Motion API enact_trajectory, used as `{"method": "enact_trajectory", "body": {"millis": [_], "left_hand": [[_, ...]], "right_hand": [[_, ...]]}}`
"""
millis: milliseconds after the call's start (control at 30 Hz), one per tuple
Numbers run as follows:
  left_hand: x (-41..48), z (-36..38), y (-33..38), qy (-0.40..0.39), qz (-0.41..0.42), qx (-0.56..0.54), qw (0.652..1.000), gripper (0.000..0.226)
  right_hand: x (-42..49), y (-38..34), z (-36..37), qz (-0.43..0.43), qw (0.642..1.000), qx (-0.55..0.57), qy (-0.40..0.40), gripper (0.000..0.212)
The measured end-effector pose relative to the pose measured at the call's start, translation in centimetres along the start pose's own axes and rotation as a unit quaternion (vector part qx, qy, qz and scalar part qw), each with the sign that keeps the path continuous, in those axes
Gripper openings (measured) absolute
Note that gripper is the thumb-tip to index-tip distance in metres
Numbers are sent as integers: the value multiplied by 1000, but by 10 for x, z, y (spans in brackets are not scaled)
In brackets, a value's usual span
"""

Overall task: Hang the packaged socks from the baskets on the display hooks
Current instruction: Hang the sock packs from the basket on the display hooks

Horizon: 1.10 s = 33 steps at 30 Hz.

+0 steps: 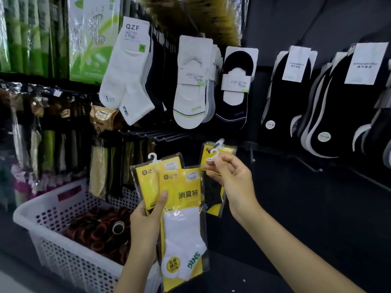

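Note:
My left hand [148, 216] grips a stack of yellow sock packs [182, 218]; the front pack shows a white sock. A white hanger hook sticks up from the pack behind it. My right hand [230, 178] pinches the white plastic hanger of another yellow pack with a dark sock [213, 193], held up beside a similar pack that seems to hang just behind it. Bare black display hooks [156, 135] jut out above the packs. A white perforated basket [53, 227] stands at the lower left with dark rolled items inside.
White and black socks on cards [190, 85] hang in rows along the dark wall panel above and to the right. Packaged stockings [63, 149] hang at the left, with green boxes [25, 34] above them. More bare hooks [309, 163] jut out at the right.

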<state>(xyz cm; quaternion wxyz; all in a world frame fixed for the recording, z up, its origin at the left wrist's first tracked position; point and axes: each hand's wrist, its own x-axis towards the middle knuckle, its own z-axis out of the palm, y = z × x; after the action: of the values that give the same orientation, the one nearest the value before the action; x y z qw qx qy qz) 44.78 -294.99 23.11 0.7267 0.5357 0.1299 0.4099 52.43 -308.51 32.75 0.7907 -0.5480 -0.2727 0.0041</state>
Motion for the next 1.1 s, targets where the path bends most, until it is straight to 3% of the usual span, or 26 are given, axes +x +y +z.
{"method": "enact_trajectory", "body": {"millis": [133, 333, 533, 700, 900, 1100], "left_hand": [[-19, 10, -3, -46, -35, -11, 998, 32], [-65, 33, -27, -170, -104, -8, 980, 36], [-121, 64, -55, -194, -182, -8, 964, 31], [-144, 73, -69, -228, -164, 55, 958, 32], [-151, 75, -81, -265, -133, 112, 949, 30], [-149, 71, -82, -306, -116, 145, 934, 29]], "right_hand": [[-36, 2, -26, 17, 998, -57, -8, 10], [-75, 4, -86, -34, 984, -160, 66, 21], [-125, 26, -139, 63, 984, -141, 84, 5], [-153, 32, -181, 57, 982, -161, 78, 5], [-154, 36, -209, 10, 925, -380, -22, 14], [-157, 31, -218, 16, 933, -358, -25, 10]]}}
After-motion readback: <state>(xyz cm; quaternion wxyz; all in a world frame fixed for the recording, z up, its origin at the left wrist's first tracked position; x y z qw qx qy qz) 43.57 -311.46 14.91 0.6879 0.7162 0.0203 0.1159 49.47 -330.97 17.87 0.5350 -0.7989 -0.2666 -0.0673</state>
